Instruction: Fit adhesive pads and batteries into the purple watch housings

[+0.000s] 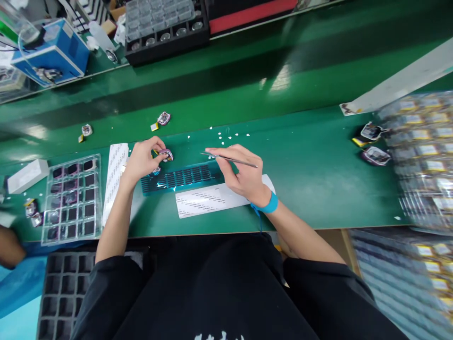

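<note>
My left hand (143, 160) is closed on a small purple-framed electronic part (165, 155) with a yellow-edged piece attached. In my right hand (244, 172) is a pair of metal tweezers (230, 158), its tip pointing left toward the held part, with a gap between them. Under and between the hands lies a blue-green sheet (150, 186) bearing rows of dark strips (191, 175). A white printed strip (201, 202) lies in front of it, partly beneath my right hand. Another white printed strip (115, 174) lies left of my left hand.
A clear compartment tray (71, 198) with dark parts stands at left, beside a white box (28, 176). White scraps (230, 137) dot the bench. Similar parts (163, 118) lie farther back and at right (375, 156), near stacked clear trays (424, 156). Another person's arm (10, 248) shows at left.
</note>
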`<state>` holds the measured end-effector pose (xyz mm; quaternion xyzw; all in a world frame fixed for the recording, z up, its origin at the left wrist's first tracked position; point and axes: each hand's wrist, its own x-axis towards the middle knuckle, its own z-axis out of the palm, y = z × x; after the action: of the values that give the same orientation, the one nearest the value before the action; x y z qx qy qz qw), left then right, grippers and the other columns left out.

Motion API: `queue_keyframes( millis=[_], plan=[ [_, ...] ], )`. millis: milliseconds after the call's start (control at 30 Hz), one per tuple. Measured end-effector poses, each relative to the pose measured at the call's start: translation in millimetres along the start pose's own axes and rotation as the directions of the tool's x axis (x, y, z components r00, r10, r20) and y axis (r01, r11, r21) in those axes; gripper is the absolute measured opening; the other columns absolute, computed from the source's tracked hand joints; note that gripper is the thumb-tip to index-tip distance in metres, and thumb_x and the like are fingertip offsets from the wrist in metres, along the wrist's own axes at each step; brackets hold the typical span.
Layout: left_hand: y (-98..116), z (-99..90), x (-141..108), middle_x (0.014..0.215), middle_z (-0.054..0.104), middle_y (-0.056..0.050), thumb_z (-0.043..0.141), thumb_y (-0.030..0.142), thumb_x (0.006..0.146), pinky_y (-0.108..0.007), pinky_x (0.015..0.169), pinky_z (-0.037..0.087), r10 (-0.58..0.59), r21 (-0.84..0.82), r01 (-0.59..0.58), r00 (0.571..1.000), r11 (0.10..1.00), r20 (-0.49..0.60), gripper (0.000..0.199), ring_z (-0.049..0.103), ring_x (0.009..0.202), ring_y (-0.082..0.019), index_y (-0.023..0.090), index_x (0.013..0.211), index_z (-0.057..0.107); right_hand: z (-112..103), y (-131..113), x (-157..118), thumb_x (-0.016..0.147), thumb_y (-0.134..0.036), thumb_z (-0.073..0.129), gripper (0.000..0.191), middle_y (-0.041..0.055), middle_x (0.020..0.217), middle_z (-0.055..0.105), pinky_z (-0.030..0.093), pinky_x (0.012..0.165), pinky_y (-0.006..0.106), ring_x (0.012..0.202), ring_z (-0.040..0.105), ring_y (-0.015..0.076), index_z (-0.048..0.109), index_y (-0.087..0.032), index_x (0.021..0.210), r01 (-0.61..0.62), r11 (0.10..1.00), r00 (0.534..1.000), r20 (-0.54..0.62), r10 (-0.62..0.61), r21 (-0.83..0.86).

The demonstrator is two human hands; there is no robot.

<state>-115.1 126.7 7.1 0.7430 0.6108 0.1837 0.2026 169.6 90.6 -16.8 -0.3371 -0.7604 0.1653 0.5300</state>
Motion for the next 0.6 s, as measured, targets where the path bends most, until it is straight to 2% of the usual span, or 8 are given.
queue_keyframes(
  millis=[67, 133, 200, 267, 300, 367, 467, 600],
  plan=[
    [14, 5.0, 0, 0.082, 0.078, -0.006, 0.073, 0.026, 0.077, -0.04, 0.083, 0.06, -0.061, -0.183, 0.047, 0.995, 0.982, -0.076, 0.011, 0.076, 0.083, -0.026, 0.02, 0.083, 0.065, 0, 0, 1, 0.105, -0.021, 0.046, 0.023, 0.0036, 0.1, 0.08, 0.057, 0.079, 0.036, 0.087, 0.072, 0.017, 0.069, -0.021, 0.101, -0.057, 0.998, 0.998, 0.027, 0.057, 0.007],
    [31, 13.0, -4, 0.082, 0.078, -0.005, 0.077, 0.031, 0.077, -0.037, 0.079, 0.062, -0.111, -0.438, 0.062, 0.99, 0.897, -0.089, 0.021, 0.078, 0.079, -0.024, 0.02, 0.083, 0.06, 0, 1, 1, 0.107, -0.023, 0.04, 0.03, 0.0042, 0.092, 0.077, 0.056, 0.081, 0.035, 0.086, 0.071, 0.0164, 0.065, -0.02, 0.093, -0.117, 0.993, 0.991, 0.064, 0.114, 0.03],
    [50, 23.1, -10, 0.082, 0.078, -0.003, 0.078, 0.038, 0.078, -0.036, 0.077, 0.064, -0.14, -0.683, 0.077, 0.989, 0.726, -0.038, 0.03, 0.079, 0.077, -0.023, 0.022, 0.088, 0.054, 1, 1, 0, 0.109, -0.024, 0.034, 0.034, 0.0031, 0.086, 0.073, 0.055, 0.08, 0.034, 0.081, 0.069, 0.0151, 0.06, -0.021, 0.087, -0.159, 0.986, 0.982, 0.108, 0.153, 0.05],
    [67, 33.3, -18, 0.084, 0.078, -0.001, 0.077, 0.041, 0.081, -0.036, 0.077, 0.065, -0.128, -0.82, 0.086, 0.992, 0.566, 0.016, 0.035, 0.08, 0.079, -0.023, 0.023, 0.1, 0.053, 2, 1, 0, 0.11, -0.025, 0.032, 0.033, 0.0018, 0.083, 0.07, 0.054, 0.077, 0.032, 0.078, 0.067, 0.0141, 0.059, -0.021, 0.09, -0.162, 0.985, 0.979, 0.133, 0.153, 0.056],
    [74, 37.9, -23, 0.085, 0.078, -0.001, 0.077, 0.042, 0.083, -0.036, 0.077, 0.066, -0.113, -0.85, 0.093, 0.993, 0.519, 0.04, 0.038, 0.081, 0.079, -0.023, 0.024, 0.107, 0.054, 3, 1, -1, 0.11, -0.025, 0.032, 0.031, 0.0013, 0.082, 0.069, 0.053, 0.074, 0.031, 0.075, 0.065, 0.0134, 0.059, -0.021, 0.094, -0.154, 0.987, 0.98, 0.136, 0.146, 0.049],
    [83, 45.8, -31, 0.086, 0.078, -0.001, 0.076, 0.043, 0.084, -0.035, 0.075, 0.067, -0.097, -0.868, 0.12, 0.992, 0.482, 0.083, 0.04, 0.08, 0.076, -0.022, 0.023, 0.114, 0.058, 4, 0, -3, 0.109, -0.025, 0.032, 0.028, 0.0008, 0.083, 0.069, 0.052, 0.067, 0.028, 0.068, 0.062, 0.0115, 0.059, -0.02, 0.105, -0.142, 0.99, 0.983, 0.12, 0.139, 0.022],
    [89, 54.1, -40, 0.083, 0.077, -0.002, 0.078, 0.049, 0.081, -0.035, 0.071, 0.067, -0.123, -0.862, 0.166, 0.985, 0.48, 0.121, 0.039, 0.079, 0.07, -0.022, 0.024, 0.107, 0.063, 6, -2, -6, 0.106, -0.024, 0.047, 0.015, -0.0018, 0.081, 0.071, 0.047, 0.056, 0.024, 0.056, 0.057, 0.008, 0.06, -0.02, 0.111, -0.1, 0.995, 0.992, 0.071, 0.102, -0.03],
    [91, 60.8, -46, 0.082, 0.076, -0.003, 0.079, 0.051, 0.08, -0.034, 0.067, 0.067, -0.155, -0.858, 0.15, 0.984, 0.492, 0.083, 0.04, 0.078, 0.069, -0.021, 0.024, 0.104, 0.064, 10, -2, -11, 0.099, -0.02, 0.061, 0.01, -0.0034, 0.082, 0.074, 0.043, 0.05, 0.022, 0.057, 0.06, 0.0066, 0.064, -0.021, 0.109, 0.054, 0.99, 0.996, 0.081, -0.044, -0.13]
  ],
)
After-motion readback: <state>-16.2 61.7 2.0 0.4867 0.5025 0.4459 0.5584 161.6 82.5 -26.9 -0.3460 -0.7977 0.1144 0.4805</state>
